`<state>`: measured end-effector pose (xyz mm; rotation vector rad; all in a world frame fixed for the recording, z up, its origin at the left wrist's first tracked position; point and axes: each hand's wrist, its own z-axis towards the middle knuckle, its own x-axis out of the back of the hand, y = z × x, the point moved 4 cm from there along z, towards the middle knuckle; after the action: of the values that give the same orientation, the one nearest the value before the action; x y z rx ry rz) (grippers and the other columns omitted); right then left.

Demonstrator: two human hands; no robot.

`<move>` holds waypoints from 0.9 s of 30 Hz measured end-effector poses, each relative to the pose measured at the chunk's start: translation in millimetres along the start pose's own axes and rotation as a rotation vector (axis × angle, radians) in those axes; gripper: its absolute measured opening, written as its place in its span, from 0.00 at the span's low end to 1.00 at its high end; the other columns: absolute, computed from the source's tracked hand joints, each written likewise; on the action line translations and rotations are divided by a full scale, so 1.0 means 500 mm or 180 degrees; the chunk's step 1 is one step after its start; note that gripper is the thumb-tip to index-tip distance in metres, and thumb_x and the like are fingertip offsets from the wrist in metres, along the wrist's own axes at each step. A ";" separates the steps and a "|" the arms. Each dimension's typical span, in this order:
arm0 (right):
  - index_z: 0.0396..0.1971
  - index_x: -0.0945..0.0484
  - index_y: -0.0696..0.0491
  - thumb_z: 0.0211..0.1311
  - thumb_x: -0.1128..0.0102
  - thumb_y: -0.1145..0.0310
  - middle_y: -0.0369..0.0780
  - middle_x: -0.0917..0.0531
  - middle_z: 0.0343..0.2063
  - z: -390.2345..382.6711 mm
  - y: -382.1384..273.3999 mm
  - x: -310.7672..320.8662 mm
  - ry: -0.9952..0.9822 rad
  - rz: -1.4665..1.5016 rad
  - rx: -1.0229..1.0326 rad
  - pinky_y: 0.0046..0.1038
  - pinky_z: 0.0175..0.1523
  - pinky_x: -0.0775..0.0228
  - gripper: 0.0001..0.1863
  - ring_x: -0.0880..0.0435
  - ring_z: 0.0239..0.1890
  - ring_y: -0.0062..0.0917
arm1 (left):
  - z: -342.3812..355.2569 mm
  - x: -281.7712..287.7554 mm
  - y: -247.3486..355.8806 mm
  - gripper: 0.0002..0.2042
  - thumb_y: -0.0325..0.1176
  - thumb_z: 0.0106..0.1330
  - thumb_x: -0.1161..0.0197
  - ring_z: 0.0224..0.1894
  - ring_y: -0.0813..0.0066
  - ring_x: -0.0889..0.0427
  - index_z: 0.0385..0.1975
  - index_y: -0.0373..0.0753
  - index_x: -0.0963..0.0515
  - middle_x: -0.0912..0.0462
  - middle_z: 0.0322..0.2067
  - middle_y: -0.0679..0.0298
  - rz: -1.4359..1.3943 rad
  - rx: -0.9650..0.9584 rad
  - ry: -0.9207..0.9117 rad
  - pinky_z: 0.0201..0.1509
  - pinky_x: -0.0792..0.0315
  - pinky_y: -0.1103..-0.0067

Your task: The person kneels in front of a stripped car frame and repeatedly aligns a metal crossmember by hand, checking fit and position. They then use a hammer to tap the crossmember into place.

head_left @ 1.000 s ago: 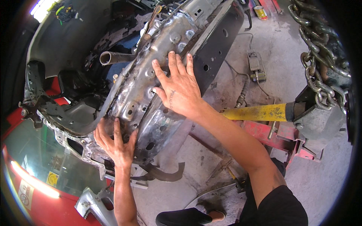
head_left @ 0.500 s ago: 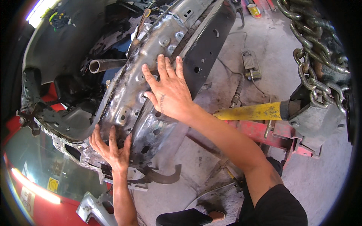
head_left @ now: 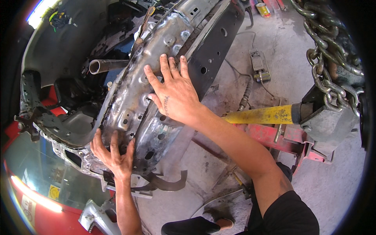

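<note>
A bare-metal car body panel (head_left: 135,88) with several holes and weld marks runs diagonally from lower left to the top. On its middle lies my right hand (head_left: 174,94), palm down with fingers spread. My left hand (head_left: 113,152) rests on the panel's lower end, fingers apart and bent over the surface, fingertips against the metal. Neither hand holds anything. Beside the panel, on its right, stretches a black beam (head_left: 215,45) with round holes. Left of the panel a hollow metal pipe (head_left: 107,65) sticks out.
A yellow cylinder (head_left: 260,114) joins a heavy post at right, where thick chains (head_left: 323,51) hang. Red steel framing (head_left: 270,137) sits below. On the concrete floor lie a foot pedal (head_left: 258,64) with a hose and a yellow can (head_left: 263,9). A red car door (head_left: 43,219) is lower left.
Both hands stay spread on the panel. They and the panel appear shifted very slightly left in the picture, along with the pipe.
</note>
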<state>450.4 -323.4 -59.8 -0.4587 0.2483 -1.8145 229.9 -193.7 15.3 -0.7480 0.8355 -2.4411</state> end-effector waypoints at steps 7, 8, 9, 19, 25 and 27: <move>0.75 0.36 0.55 0.70 0.42 0.52 0.69 0.40 0.70 0.000 0.001 -0.001 0.0008 0.0001 0.0000 0.62 0.79 0.66 0.38 0.37 0.72 0.64 | -0.003 -0.001 -0.004 0.34 0.40 0.48 0.16 0.71 0.42 0.36 0.58 0.46 0.20 0.34 0.70 0.47 -0.0003 0.0035 -0.0023 0.74 0.45 0.45; 0.75 0.36 0.55 0.70 0.42 0.52 0.69 0.40 0.70 0.001 0.000 0.000 -0.0006 0.0004 -0.0001 0.61 0.79 0.66 0.38 0.38 0.72 0.64 | -0.004 -0.001 -0.004 0.34 0.41 0.48 0.16 0.71 0.42 0.36 0.59 0.46 0.20 0.34 0.70 0.47 0.0021 0.0046 -0.0047 0.74 0.45 0.45; 0.75 0.36 0.55 0.70 0.42 0.52 0.69 0.40 0.70 0.001 0.000 0.001 -0.0020 0.0008 -0.0002 0.61 0.79 0.66 0.38 0.38 0.72 0.64 | -0.005 -0.001 -0.005 0.35 0.41 0.48 0.16 0.71 0.42 0.36 0.59 0.46 0.20 0.34 0.70 0.47 0.0045 0.0057 -0.0072 0.75 0.45 0.45; 0.75 0.37 0.55 0.70 0.42 0.53 0.69 0.40 0.70 0.002 -0.001 0.003 -0.0093 -0.0002 -0.0071 0.61 0.79 0.62 0.38 0.37 0.72 0.63 | -0.004 -0.001 -0.004 0.35 0.42 0.48 0.16 0.71 0.42 0.36 0.60 0.45 0.21 0.34 0.70 0.47 0.0124 0.0061 -0.0123 0.76 0.47 0.43; 0.75 0.36 0.54 0.71 0.42 0.53 0.69 0.40 0.71 0.002 -0.001 0.002 -0.0099 0.0003 -0.0082 0.61 0.79 0.63 0.37 0.37 0.72 0.63 | -0.003 0.000 -0.001 0.35 0.40 0.48 0.15 0.71 0.42 0.36 0.59 0.46 0.20 0.34 0.70 0.47 0.0060 0.0063 -0.0071 0.75 0.47 0.44; 0.75 0.36 0.54 0.71 0.42 0.53 0.69 0.40 0.70 0.003 -0.001 0.001 -0.0095 0.0012 -0.0081 0.62 0.79 0.64 0.37 0.37 0.72 0.64 | 0.000 0.000 0.001 0.35 0.39 0.48 0.15 0.71 0.41 0.36 0.59 0.45 0.20 0.34 0.70 0.47 0.0033 0.0056 -0.0048 0.75 0.47 0.44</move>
<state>450.5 -323.7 -58.4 -0.5024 0.2517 -1.8011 229.7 -194.0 15.0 -0.7528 0.8093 -2.4274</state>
